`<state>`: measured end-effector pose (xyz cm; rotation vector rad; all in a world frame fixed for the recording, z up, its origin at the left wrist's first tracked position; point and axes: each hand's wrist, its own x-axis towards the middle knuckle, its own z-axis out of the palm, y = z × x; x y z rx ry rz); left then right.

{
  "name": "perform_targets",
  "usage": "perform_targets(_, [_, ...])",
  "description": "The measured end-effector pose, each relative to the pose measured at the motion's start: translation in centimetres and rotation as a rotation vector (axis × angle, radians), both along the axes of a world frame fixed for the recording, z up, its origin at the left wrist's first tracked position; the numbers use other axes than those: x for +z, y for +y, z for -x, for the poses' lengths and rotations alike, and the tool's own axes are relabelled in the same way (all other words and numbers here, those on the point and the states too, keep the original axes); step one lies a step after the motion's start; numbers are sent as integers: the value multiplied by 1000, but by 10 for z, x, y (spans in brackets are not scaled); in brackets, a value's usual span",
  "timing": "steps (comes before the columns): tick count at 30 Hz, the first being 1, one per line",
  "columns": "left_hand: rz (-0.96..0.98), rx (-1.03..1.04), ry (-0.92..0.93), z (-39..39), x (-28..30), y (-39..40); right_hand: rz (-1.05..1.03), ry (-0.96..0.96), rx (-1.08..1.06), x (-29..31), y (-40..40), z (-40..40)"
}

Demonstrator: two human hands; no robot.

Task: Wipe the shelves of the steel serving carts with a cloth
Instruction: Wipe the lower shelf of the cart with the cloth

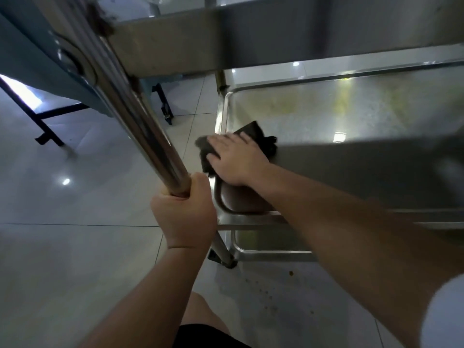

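Dark brown cloth point(253, 136), crumpled and limp, lies at the near-left corner of the brushed-steel middle shelf point(351, 116) of the serving cart, part of it draped over the raised left rim. The right hand point(236, 162) lies flat on it with straight, spread fingers pointing left toward that rim; this grip is released, a pressing palm rather than a clench. The left hand point(184, 209) is clenched around the polished steel upright post point(140, 116) of the cart, just beside the corner where the cloth sits, and seems to be bracing the cart against the push of the wipe.

The relation that matters: the cloth is at the extreme left end of the shelf, and nearly all of the unwiped surface runs away from it to the right and toward the far rim. The shelf's long axis appears to run left to right across the view. Yellowish streaks and a dull film show on the steel well apart from the cloth, toward the far middle. So the next stroke probably has to travel rightward along that long axis, drawing the right hand back across the body. The right hand is the nearer one and already on the cloth. Below, a lower steel shelf point(266, 243) shows beneath the forearm, and the upper shelf's edge point(251, 33) overhangs above, limiting how high the arm can lift.
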<state>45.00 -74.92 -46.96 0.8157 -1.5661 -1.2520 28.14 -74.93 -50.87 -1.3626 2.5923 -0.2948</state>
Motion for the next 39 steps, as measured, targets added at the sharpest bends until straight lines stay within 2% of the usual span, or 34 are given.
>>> perform_targets(3, [-43, -19, 40, 0, -2, 1, 8, -19, 349, 3, 50, -7])
perform_targets(5, [-36, -26, 35, 0, -2, 0, -32, -31, 467, 9, 81, 0])
perform_targets(7, [-54, -25, 32, 0, -1, 0, -36, 7, 367, 11, 87, 21])
perform_targets(12, [-36, -60, 43, -2, -1, 2, -10, 3, -196, 2, 15, 70])
perform_targets(14, [-13, -73, 53, -2, -1, 1, 10, -11, -258, 0, -23, 68])
perform_targets(18, [1, -67, 55, -3, -4, -2, 22, 7, -98, 2, -45, 43])
perform_targets(26, [-9, -7, -2, -2, 1, 0, 66, -92, 164, 3, 28, -35])
perform_targets(34, [-103, 15, -94, -4, 17, 8, 132, -36, 85, -8, 91, -84])
perform_targets(39, [-156, 29, -143, -10, 14, 5, 89, 29, 129, -5, 129, -91])
